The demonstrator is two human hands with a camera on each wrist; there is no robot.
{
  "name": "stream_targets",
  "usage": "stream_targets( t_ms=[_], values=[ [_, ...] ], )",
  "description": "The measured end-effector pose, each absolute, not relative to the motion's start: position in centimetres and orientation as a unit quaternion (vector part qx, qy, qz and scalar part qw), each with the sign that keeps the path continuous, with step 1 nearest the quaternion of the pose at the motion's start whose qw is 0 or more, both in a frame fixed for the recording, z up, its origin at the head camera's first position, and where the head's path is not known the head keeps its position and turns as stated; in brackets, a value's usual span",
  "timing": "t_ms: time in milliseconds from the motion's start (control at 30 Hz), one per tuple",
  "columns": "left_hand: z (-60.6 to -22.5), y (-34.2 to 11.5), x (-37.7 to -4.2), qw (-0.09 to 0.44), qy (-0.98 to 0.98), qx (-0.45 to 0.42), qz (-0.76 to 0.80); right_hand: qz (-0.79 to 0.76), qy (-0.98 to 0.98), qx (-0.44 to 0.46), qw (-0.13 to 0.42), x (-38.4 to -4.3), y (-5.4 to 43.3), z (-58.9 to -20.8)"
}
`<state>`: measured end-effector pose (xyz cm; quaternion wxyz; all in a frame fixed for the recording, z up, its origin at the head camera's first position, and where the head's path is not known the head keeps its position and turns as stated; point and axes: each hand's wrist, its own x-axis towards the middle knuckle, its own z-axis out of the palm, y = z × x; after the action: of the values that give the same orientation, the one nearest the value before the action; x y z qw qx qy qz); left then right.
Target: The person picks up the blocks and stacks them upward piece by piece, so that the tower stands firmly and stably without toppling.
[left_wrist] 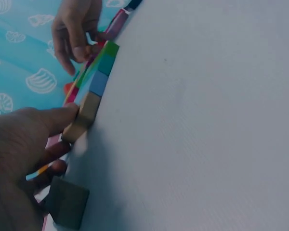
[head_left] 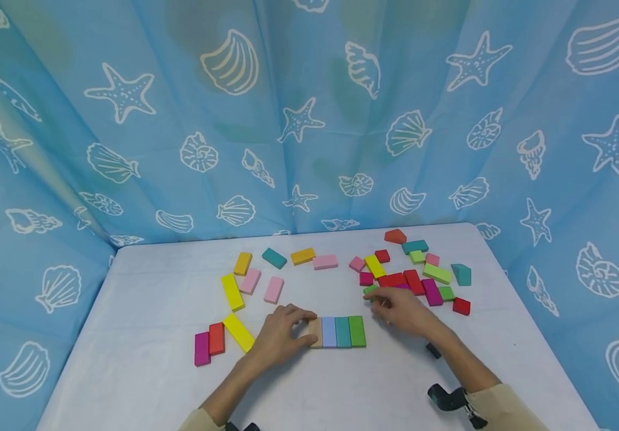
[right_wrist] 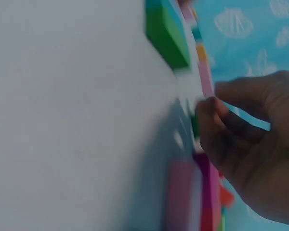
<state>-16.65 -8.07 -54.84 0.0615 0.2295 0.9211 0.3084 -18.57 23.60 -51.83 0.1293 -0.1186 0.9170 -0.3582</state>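
Observation:
My left hand (head_left: 284, 333) pinches a plain wooden block (head_left: 316, 333) between thumb and fingers, at the left end of a flat row. Touching it in the row are a light blue block (head_left: 329, 332), a teal block (head_left: 343, 332) and a green block (head_left: 357, 331). From the left wrist view, two wood-coloured faces (left_wrist: 89, 108) show by my fingertips. Beyond the row's right end, my right hand (head_left: 403, 310) has loosely curled fingers beside a small green block (head_left: 370, 289), partly covered by them. Nothing shows between those fingers in the blurred right wrist view.
Several loose blocks cluster behind my right hand, including a purple block (head_left: 432, 293) and a teal wedge (head_left: 461, 275). Yellow blocks (head_left: 232, 292), pink blocks (head_left: 274, 290) and a red block (head_left: 216, 339) lie left. A shell-print curtain (head_left: 299, 167) hangs behind the white table (head_left: 142, 335).

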Motion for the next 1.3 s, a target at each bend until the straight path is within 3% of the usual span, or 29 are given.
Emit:
stream_targets(
  t_ms=[167,433,767,967,1300],
  values=[
    [-55.1,-8.4,-16.6,0.049,0.92,0.248,0.3,-0.276,0.955,-0.09,0.054,-21.5,27.2,-51.9],
    [-55.4,-8.8,-16.3,0.047,0.913,0.26,0.313,-0.228,0.963,-0.093,0.109,-23.8,29.3,-52.4],
    [-55.9,-9.1,-16.2,0.014,0.905,0.28,0.322,-0.26,0.955,-0.101,0.098,-23.4,28.6,-51.8],
    [-55.9,-9.1,-16.3,0.008,0.907,0.284,0.311,-0.344,0.931,-0.106,0.06,-22.2,26.0,-50.1],
    [-55.5,-8.9,-16.1,0.025,0.925,0.265,0.271,-0.391,0.893,-0.157,0.159,-21.5,18.3,-50.6]
  ],
)
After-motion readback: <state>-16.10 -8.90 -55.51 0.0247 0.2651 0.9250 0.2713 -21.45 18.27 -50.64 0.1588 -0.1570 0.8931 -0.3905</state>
